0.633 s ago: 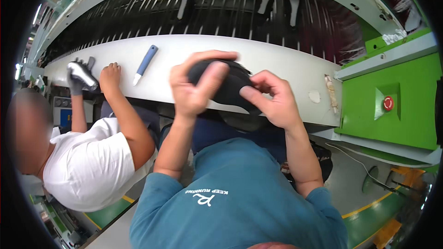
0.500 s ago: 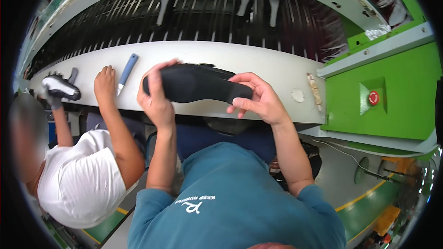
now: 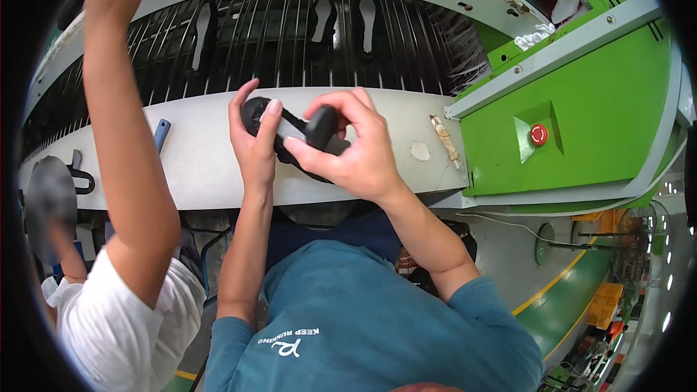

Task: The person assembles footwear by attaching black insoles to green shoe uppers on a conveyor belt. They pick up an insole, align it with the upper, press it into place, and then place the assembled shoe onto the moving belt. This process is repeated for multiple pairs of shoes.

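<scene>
Above the white ledge (image 3: 203, 167) I hold a black shoe upper (image 3: 292, 163), its grey underside partly facing up. My left hand (image 3: 254, 138) is closed round its left end, with the thumb on top. My right hand (image 3: 359, 145) grips the other end, where a rounded black part stands up between thumb and fingers. Part of the upper is hidden behind my right hand. To the left, a blue-handled tool (image 3: 162, 134) lies on the ledge, mostly behind a co-worker's arm (image 3: 123, 138).
Beyond the ledge, black shoe pieces with grey middles (image 3: 367, 22) lie on a conveyor of metal bars (image 3: 272, 43). At right stands a green machine panel (image 3: 595, 116) with a red button (image 3: 538, 134). A wrapped, stick-like thing (image 3: 444, 141) lies near the ledge's right end.
I have turned and tipped the shoe upper so its grey underside shows; my right hand has moved further round it. The co-worker's arm has reached up across the ledge. My view has shifted.
</scene>
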Tool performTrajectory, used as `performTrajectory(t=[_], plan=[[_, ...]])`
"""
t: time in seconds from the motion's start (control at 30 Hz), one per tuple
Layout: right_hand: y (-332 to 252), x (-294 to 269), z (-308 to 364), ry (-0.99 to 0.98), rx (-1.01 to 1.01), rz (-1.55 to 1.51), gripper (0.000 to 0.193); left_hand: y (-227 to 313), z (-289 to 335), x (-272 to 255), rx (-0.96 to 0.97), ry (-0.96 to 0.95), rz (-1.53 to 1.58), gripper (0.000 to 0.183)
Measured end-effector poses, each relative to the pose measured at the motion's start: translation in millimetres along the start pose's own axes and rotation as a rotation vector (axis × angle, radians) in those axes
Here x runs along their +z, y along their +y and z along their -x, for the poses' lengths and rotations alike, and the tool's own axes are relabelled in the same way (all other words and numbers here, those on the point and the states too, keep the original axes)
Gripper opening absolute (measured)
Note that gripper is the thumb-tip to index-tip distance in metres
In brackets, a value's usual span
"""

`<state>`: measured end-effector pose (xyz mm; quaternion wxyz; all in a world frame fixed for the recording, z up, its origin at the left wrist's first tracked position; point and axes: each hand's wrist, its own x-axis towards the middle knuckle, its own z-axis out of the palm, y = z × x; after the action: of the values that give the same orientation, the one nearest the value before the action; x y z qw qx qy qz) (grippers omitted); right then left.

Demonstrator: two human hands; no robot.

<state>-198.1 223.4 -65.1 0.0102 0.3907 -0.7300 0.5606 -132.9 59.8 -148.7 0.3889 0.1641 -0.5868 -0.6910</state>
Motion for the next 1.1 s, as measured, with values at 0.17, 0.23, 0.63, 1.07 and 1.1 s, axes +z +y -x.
performTrajectory(t=[0.17, 0.23, 0.63, 1.07, 1.1], plan=[[-8.7, -30.2, 27.7, 0.106, -0.073, 0.015, 0.038, 64.6, 2.9, 23.4, 0.472, -0.066, -0.319, 0.057], [-6.2, -33.2, 31.0, 0.094, -0.057, 0.005, 0.036, 77.9, 1.7, 29.6, 0.621, -0.133, -0.414, 0.058], [20.8, -12.3, 17.6, 0.207, -0.240, -0.059, 0.020, 74.4, -8.1, 28.5, 0.623, -0.167, -0.476, 0.060], [14.3, 25.4, -4.5, 0.251, -0.300, 0.020, 0.062, 52.5, -34.6, 4.9, 0.366, -0.202, -0.233, 0.064], [16.6, 29.0, -7.6, 0.261, -0.323, 0.036, 0.061, 51.4, -37.4, 5.0, 0.373, -0.212, -0.229, 0.063]])
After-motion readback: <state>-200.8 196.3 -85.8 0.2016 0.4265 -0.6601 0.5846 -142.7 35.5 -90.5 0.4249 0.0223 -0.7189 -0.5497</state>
